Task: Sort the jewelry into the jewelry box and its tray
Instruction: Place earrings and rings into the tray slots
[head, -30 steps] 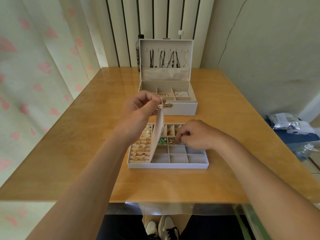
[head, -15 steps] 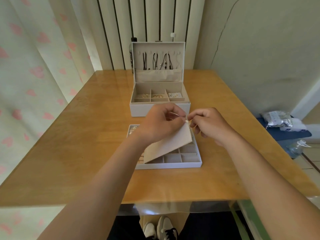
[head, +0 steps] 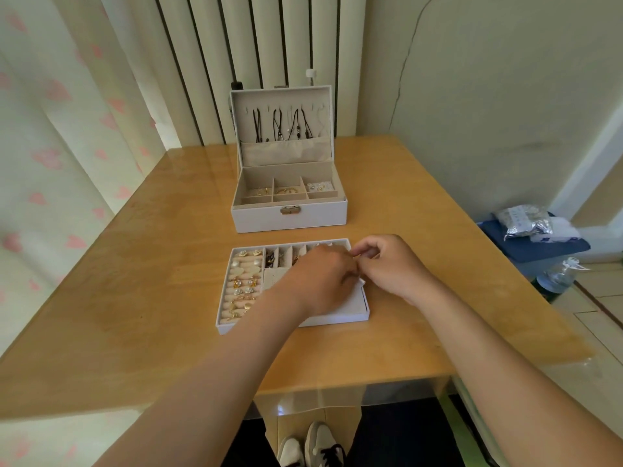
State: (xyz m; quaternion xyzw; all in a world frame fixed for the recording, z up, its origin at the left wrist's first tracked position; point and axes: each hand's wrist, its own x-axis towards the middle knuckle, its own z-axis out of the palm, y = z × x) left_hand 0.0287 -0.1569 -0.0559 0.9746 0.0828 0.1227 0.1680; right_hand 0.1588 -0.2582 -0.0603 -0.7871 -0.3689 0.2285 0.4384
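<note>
The white jewelry tray (head: 290,323) lies near the table's front edge. Its left side holds rows of gold and pearl earrings (head: 244,284). A beige flap (head: 350,303) lies nearly flat over the tray's right compartments. My left hand (head: 320,281) rests on the flap with its fingers curled at the flap's right corner. My right hand (head: 387,267) meets it there, thumb against forefinger; whether it pinches anything is hidden. The open jewelry box (head: 290,217) stands behind the tray, with necklaces (head: 286,126) hung in its lid and small pieces in its compartments.
The wooden table (head: 135,298) has a glossy cover. A curtain hangs at the left and a wall stands at the right. Off the table's right edge, a blue box (head: 539,244) carries plastic bags. A dark bottle (head: 236,85) stands behind the jewelry box.
The flap, held upright by my left hand a second ago, has come down over the right compartments. My right hand left the compartments and joined my left hand at the flap's corner.
</note>
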